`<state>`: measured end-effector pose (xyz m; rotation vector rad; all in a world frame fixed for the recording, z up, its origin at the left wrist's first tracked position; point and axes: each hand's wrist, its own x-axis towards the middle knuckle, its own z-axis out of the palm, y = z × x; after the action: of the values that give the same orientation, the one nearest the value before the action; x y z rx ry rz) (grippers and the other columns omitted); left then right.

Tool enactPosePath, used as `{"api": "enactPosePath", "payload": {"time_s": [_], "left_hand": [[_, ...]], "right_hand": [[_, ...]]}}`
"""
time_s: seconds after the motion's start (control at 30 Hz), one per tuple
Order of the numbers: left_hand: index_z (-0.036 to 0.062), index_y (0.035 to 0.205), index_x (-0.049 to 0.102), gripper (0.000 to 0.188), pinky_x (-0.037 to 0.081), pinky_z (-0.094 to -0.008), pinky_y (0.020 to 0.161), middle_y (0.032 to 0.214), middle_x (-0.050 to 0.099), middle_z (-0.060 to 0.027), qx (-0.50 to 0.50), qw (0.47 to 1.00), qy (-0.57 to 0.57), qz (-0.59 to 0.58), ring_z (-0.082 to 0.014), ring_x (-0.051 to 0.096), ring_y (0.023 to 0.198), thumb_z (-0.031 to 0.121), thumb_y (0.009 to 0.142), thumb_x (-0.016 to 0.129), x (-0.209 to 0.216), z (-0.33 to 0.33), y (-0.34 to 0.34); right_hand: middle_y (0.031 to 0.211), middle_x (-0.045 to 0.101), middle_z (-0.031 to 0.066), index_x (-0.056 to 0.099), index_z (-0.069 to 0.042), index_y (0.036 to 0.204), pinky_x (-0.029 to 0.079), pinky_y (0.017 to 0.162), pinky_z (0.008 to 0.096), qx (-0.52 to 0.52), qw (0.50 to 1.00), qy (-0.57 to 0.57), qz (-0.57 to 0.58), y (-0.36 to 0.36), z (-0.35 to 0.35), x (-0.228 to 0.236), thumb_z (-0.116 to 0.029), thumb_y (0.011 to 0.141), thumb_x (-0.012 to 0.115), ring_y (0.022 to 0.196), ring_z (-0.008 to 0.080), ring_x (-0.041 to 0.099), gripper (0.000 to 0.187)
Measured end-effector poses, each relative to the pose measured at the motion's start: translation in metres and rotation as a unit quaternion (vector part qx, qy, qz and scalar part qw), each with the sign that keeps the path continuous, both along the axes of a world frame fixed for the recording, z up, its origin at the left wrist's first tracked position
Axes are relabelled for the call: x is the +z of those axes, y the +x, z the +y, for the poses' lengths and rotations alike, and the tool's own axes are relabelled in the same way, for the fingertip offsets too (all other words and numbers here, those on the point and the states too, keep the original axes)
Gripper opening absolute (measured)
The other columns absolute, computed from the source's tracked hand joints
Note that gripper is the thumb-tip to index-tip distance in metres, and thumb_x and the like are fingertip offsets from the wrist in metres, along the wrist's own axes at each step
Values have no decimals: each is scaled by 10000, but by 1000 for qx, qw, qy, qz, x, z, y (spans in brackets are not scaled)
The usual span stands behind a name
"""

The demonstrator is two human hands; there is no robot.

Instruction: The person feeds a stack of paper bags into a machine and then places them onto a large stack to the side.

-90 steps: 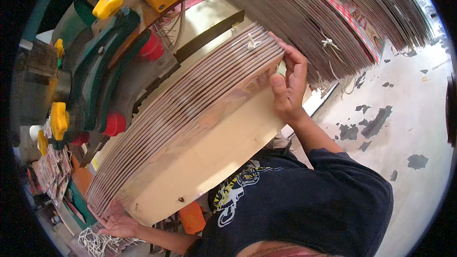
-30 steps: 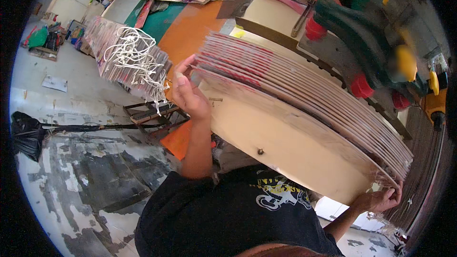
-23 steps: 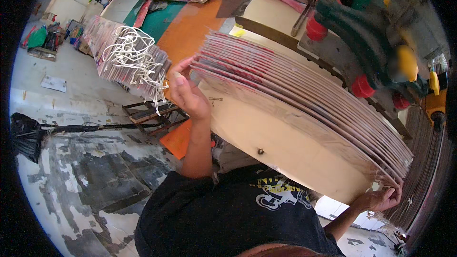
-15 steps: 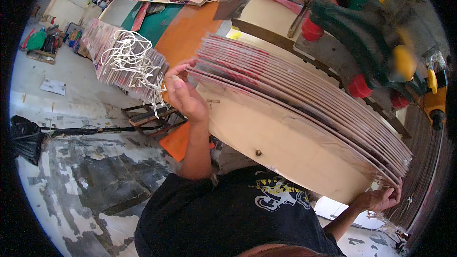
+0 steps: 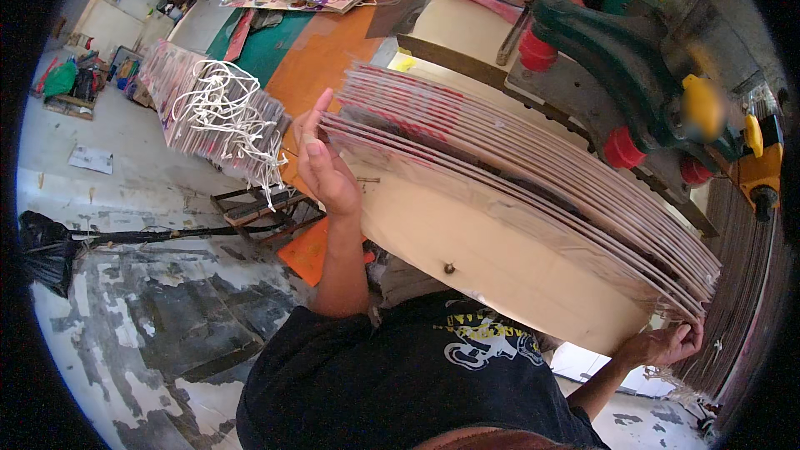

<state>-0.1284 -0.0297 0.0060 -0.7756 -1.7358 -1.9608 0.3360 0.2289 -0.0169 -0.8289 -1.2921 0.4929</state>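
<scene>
More boards (image 5: 500,242) have leaned out from the stack (image 5: 533,150), which slants upper left to lower right between the hands: left hand (image 5: 331,175) loosely spread, touching one end; right hand (image 5: 665,345) curled round the other.

The person wears a black shirt (image 5: 358,383) with a loose, short left sleeve (image 5: 321,325). Its chest carries a print (image 5: 487,346): white, rounded line shapes, a small round white badge (image 5: 528,346) to their right, and a band of yellow lettering (image 5: 475,322) on the far side. The left hand (image 5: 333,183) and right hand (image 5: 667,346) are bare, ungloved.
</scene>
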Motion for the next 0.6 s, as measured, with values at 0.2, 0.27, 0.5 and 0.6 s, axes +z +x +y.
{"api": "enactPosePath", "payload": {"time_s": [0.2,0.27,0.5,0.6], "left_hand": [[-92,1322,512,671,457,-386,993,1230,580,-164,-39,999,26,-26,-240,585,1092,489,1012,384,-4,-3,0],[-90,1312,512,659,448,-397,1015,1253,573,-180,-18,999,27,-11,-258,580,1125,484,1013,387,-1,0,1],[-78,1303,495,632,437,-427,1050,1286,568,-214,-62,996,57,-13,-305,565,1198,475,1009,412,1,5,0],[-71,1299,498,623,442,-426,1043,1273,576,-214,-69,995,66,-18,-303,566,1197,474,1005,425,-7,2,-4]], "right_hand": [[1292,542,247,489,-14,1161,415,1090,536,-12,1000,-3,-17,-8,-4,6,-287,955,595,1269,378,490,358],[1286,547,242,489,-12,1163,414,1091,525,-19,1000,-16,-5,-11,-6,9,-293,954,600,1258,358,499,367],[1276,561,215,499,-6,1162,428,1062,477,-18,1000,-16,9,-8,-1,3,-325,949,618,1204,321,532,401],[1276,562,210,501,-7,1159,436,1046,467,-14,999,-22,24,-5,0,2,-331,945,630,1195,318,535,410]]}}
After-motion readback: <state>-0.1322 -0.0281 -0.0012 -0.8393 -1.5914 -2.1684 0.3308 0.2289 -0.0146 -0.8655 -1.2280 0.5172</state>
